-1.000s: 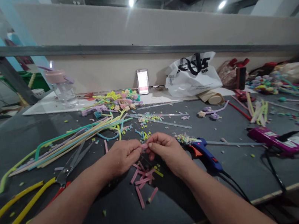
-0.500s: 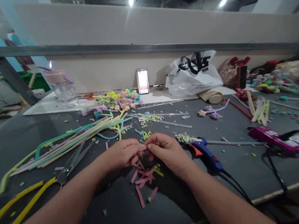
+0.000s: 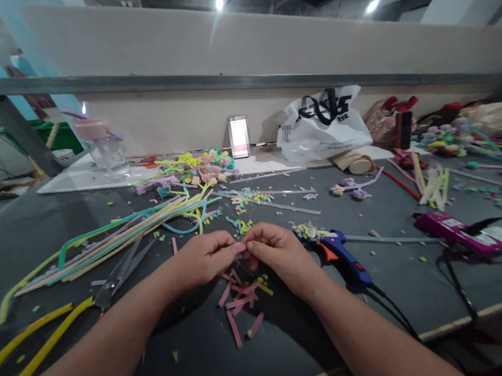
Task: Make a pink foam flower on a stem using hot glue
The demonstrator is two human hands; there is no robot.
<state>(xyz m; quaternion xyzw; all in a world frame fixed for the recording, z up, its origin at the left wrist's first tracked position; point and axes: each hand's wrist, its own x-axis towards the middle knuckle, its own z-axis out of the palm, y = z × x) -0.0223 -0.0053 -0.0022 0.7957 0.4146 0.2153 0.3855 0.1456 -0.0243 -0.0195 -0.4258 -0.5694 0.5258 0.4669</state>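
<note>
Between my two hands is a short pink piece of pipe cleaner, pinched at both ends. My left hand is closed on its left end, thumb against forefinger. Closed on the other end is my right hand, its fingertips nearly meeting the left ones. Just below, a loose heap of cut pink pipe cleaner pieces lies on the dark table, with a yellow piece beside it. Tiny yellow and blue clippings are scattered behind my fingers.
Scissors with yellow handles lie at left, beside long pipe cleaners. A blue glue gun with a cord is close to my right hand; a purple tool is farther right. Behind stand a phone, a white bag and a clear jug.
My left fingers have shifted slightly on the pink piece, and their curl looks tighter. Both hands stay in nearly the same place; the view has moved very little.
</note>
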